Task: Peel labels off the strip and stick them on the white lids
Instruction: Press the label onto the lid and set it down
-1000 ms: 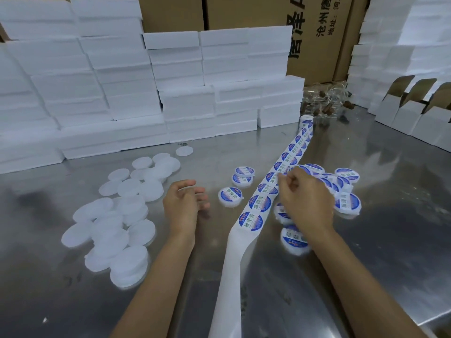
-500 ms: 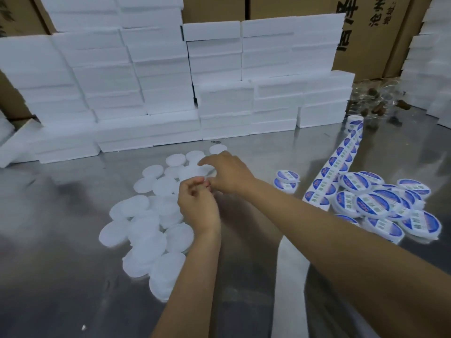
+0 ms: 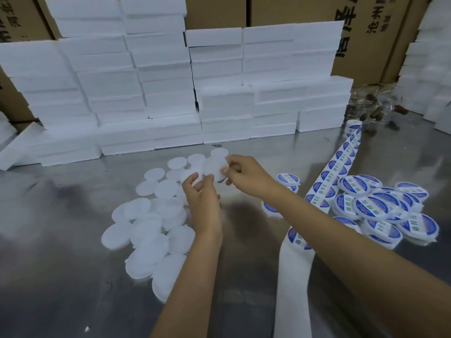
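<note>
A single white lid is lifted above the steel table, pinched between both hands. My left hand grips its lower edge and my right hand holds its right edge. No label shows on the side facing me. Left of my hands lies a spread of plain white lids. The label strip runs from its roll toward me and ends as bare white backing under my right forearm. Several lids with blue labels are piled on the right.
Stacks of white foam blocks wall the table's back edge, with brown cardboard boxes behind them. A clear bag holding brown pieces lies at the back right. More white blocks stand on the far right.
My right hand left the label strip and crossed left to meet my left hand over the plain lids. A lid now sits raised between both hands. The view has swung left.
</note>
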`<action>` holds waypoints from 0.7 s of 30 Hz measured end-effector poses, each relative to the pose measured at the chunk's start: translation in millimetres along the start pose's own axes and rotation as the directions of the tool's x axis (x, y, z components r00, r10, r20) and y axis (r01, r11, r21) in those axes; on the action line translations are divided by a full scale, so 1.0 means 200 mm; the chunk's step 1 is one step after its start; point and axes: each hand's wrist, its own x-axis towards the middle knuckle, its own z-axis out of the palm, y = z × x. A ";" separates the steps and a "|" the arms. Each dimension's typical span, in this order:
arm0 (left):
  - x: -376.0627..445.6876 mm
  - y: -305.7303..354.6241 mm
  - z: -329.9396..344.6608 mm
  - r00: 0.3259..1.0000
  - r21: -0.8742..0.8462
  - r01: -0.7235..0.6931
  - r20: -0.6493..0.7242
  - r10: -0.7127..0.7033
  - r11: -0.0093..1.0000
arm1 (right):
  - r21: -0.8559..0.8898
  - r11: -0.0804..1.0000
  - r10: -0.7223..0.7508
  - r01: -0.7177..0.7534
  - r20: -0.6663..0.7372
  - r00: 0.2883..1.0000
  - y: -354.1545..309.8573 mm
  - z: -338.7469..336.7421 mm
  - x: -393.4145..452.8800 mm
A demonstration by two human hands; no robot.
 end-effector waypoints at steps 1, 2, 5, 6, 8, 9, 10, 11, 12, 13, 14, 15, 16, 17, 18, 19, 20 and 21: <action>-0.01 0.01 0.01 0.997 -0.014 0.024 0.068 -0.023 1.000 | 0.066 0.997 0.024 -0.027 0.041 0.999 0.01 -0.03 -0.05; -0.03 0.02 0.02 0.992 -0.023 0.023 0.127 -0.020 0.999 | 0.119 0.991 0.048 -0.057 0.080 0.996 0.01 -0.06 -0.10; -0.11 0.02 0.06 0.966 0.035 -0.123 0.233 0.111 0.992 | 0.200 0.972 0.100 -0.124 0.126 0.987 0.03 -0.12 -0.24; -0.14 0.02 0.07 0.956 0.048 -0.165 0.254 0.148 0.985 | 0.208 0.968 0.119 -0.141 0.116 0.986 0.04 -0.14 -0.29; -0.20 0.01 0.08 0.939 0.048 -0.199 0.296 0.177 0.979 | 0.189 0.967 0.166 -0.173 0.048 0.985 0.06 -0.17 -0.38; -0.23 0.00 0.09 0.931 0.064 -0.219 0.312 0.189 0.974 | 0.142 0.973 0.183 -0.180 -0.007 0.983 0.08 -0.19 -0.42; -0.25 0.00 0.09 0.921 0.094 -0.244 0.332 0.201 0.965 | 0.067 0.981 0.187 -0.182 -0.064 0.980 0.10 -0.20 -0.46; -0.27 -0.01 0.09 0.912 0.118 -0.261 0.356 0.205 0.958 | -0.012 0.983 0.182 -0.184 -0.114 0.977 0.12 -0.22 -0.50; -0.29 -0.01 0.09 0.903 0.128 -0.263 0.382 0.197 0.956 | -0.058 0.981 0.176 -0.186 -0.153 0.973 0.13 -0.23 -0.55; -0.30 -0.01 0.09 0.895 0.130 -0.253 0.407 0.181 0.959 | -0.065 0.981 0.171 -0.185 -0.179 0.969 0.14 -0.24 -0.59; -0.32 -0.01 0.10 0.887 0.128 -0.234 0.434 0.158 0.964 | -0.050 0.983 0.164 -0.177 -0.199 0.966 0.15 -0.25 -0.63; -0.33 0.00 0.10 0.878 0.128 -0.210 0.461 0.130 0.969 | -0.041 0.986 0.151 -0.163 -0.218 0.964 0.16 -0.27 -0.67; -0.34 0.01 0.10 0.869 0.141 -0.190 0.486 0.099 0.972 | -0.044 0.988 0.131 -0.145 -0.236 0.963 0.17 -0.28 -0.70; -0.35 0.00 0.11 0.860 0.167 -0.179 0.505 0.072 0.970 | -0.066 0.990 0.105 -0.125 -0.253 0.962 0.17 -0.30 -0.74; -0.36 0.00 0.11 0.854 0.196 -0.174 0.518 0.049 0.965 | -0.103 0.989 0.075 -0.106 -0.264 0.962 0.18 -0.31 -0.77; -0.36 0.00 0.11 0.850 0.217 -0.170 0.525 0.031 0.961 | -0.152 0.984 0.051 -0.094 -0.268 0.962 0.19 -0.32 -0.79; -0.37 0.00 0.12 0.850 0.226 -0.164 0.527 0.021 0.960 | -0.205 0.974 0.041 -0.097 -0.261 0.964 0.20 -0.33 -0.81; -0.38 0.00 0.12 0.851 0.224 -0.159 0.525 0.018 0.962 | -0.258 0.960 0.044 -0.109 -0.246 0.968 0.21 -0.34 -0.83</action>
